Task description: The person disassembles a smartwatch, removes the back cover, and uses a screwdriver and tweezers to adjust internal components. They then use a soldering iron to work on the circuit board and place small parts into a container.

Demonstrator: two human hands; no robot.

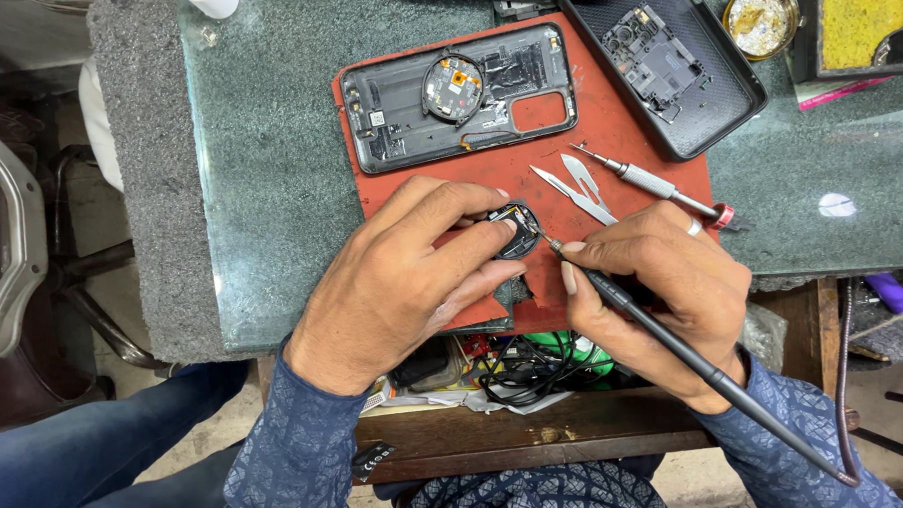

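A green stone desk [275, 148] carries a red work mat [626, 130] with an opened phone shell [396, 112], tweezers [579, 188] and a screwdriver [654, 183]. On the mat's near edge the left hand [411, 273] pinches a small round watch body [517, 231] by its rim. The right hand [661, 281], closed pen-style on a soldering iron [669, 342], holds the tip at the watch, which looks light, stiff and fragile, best gripped at the edges.
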